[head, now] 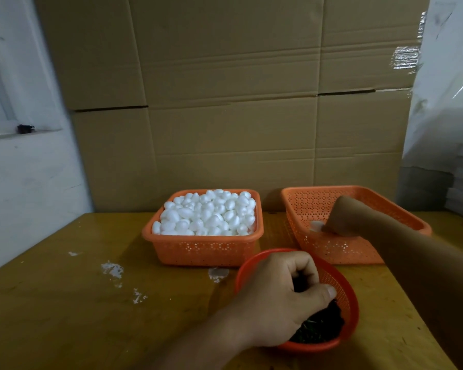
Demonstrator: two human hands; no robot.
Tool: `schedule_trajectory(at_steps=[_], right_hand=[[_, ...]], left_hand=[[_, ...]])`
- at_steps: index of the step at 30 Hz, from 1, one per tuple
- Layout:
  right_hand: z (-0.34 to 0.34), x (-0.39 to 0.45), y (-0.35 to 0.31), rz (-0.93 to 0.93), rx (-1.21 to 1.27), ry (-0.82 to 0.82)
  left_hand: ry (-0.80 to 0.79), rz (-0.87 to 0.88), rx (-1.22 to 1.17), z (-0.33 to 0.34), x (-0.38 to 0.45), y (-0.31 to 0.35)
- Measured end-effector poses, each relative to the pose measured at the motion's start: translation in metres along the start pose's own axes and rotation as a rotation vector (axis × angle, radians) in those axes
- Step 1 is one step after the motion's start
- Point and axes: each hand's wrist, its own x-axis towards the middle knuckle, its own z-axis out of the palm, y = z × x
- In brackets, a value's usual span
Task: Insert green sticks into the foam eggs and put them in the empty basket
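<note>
Three orange baskets on the table [64, 303]. My left hand [275, 297] is curled into the round basket [342, 295], fingers pinching at the green sticks [318, 327]. My right hand [345, 217] holds a foam egg [316, 226] inside the tilted basket [318, 204]. Full egg basket [203, 249] sits left of it.

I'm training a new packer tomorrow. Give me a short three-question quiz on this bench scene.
1. True or false: the square basket of foam eggs is nearly full.
2. Which hand reaches into the round basket of green sticks: A left, B right?
3. Fill in: the right hand puts a foam egg in the ___ basket.

Key: 1 true. 2 A. 3 tilted.
</note>
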Motion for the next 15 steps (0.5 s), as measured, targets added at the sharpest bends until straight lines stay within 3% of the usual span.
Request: schedule_trajectory(at_steps=[10, 15], right_hand=[[-0.001, -0.001, -0.001, -0.012, 0.026, 0.067], [-0.008, -0.025, 0.0, -0.074, 0.299, 0.183]], left_hand=[[-0.022, -0.023, -0.017, 0.001, -0.001, 0.001], [-0.02, -0.027, 0.016, 0.001, 0.001, -0.002]])
